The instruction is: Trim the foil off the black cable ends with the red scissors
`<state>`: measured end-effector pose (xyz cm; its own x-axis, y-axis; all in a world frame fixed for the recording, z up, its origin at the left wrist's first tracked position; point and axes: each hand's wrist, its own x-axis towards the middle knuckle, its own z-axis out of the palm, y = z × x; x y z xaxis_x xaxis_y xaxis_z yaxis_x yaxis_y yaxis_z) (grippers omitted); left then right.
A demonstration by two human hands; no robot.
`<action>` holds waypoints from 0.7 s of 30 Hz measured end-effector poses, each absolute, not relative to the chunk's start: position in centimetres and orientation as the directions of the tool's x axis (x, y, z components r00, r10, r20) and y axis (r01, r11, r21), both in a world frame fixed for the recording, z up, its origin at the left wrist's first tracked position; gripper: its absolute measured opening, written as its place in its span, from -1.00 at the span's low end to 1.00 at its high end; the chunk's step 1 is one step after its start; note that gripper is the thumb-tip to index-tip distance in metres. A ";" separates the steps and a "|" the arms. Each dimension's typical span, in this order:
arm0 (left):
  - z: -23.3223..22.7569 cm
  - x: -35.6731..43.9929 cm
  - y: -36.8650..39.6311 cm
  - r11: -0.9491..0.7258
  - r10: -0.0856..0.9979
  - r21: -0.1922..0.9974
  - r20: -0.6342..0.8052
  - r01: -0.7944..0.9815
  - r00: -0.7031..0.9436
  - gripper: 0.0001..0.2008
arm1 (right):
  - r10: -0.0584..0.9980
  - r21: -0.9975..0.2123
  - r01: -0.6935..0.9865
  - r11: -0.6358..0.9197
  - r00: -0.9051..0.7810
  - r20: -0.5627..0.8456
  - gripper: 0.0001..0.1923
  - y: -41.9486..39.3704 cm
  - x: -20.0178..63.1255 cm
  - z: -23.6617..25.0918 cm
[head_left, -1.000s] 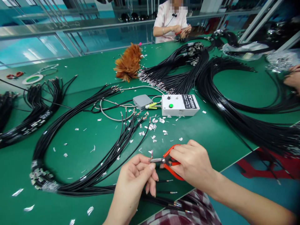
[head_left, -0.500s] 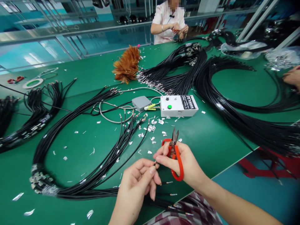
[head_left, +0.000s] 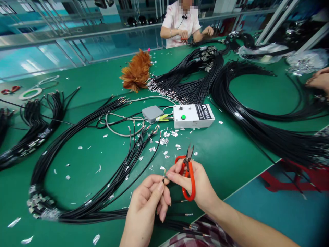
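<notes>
My left hand (head_left: 150,199) pinches a black cable (head_left: 163,179) close to its stripped end, between thumb and forefinger. Thin pale wires stick up from that tip. Red-handled cutters (head_left: 189,171) rest in my right hand (head_left: 196,183), blades pointing up and slightly parted. The thumb and forefinger of that hand meet at the bared wires, beside the left fingertips. A looped bundle of black cables (head_left: 77,137) lies left of my hands, its near ends passing behind my left hand. More stripped cable ends (head_left: 189,226) show below my hands at the table edge.
A white box with a green button (head_left: 194,118) and a grey block (head_left: 152,113) sit mid-table among foil scraps (head_left: 164,140). Behind are a brown feather duster (head_left: 136,72) and large cable bundles (head_left: 200,75). A co-worker (head_left: 181,27) works across the table; another person's hand (head_left: 318,80) shows at right.
My fingers have shifted at the cable tip, and thin wires now stand out above it. The whole view has slid slightly. The co-worker's hands have moved apart.
</notes>
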<state>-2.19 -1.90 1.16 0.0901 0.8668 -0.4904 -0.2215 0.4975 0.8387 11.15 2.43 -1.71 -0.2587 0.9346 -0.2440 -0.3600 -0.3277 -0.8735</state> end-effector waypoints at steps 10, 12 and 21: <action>1.2 -1.8 -2.6 0.425 0.905 0.905 -0.425 -0.016 0.002 -0.55 | 0.963 -0.961 -0.186 -0.207 -0.214 -0.166 -0.78 1.8 10.8 -1.5; 1.0 -1.7 -2.6 0.457 0.889 0.889 -0.457 -0.017 0.006 -0.49 | 0.966 -0.975 -0.137 -0.175 -0.213 -0.144 -0.79 1.6 10.9 -1.3; 1.5 -2.4 -2.7 0.496 0.864 0.847 -0.503 -0.190 0.009 -0.49 | 0.954 -0.994 0.072 -0.084 -0.284 -0.101 -0.80 2.1 12.5 -1.5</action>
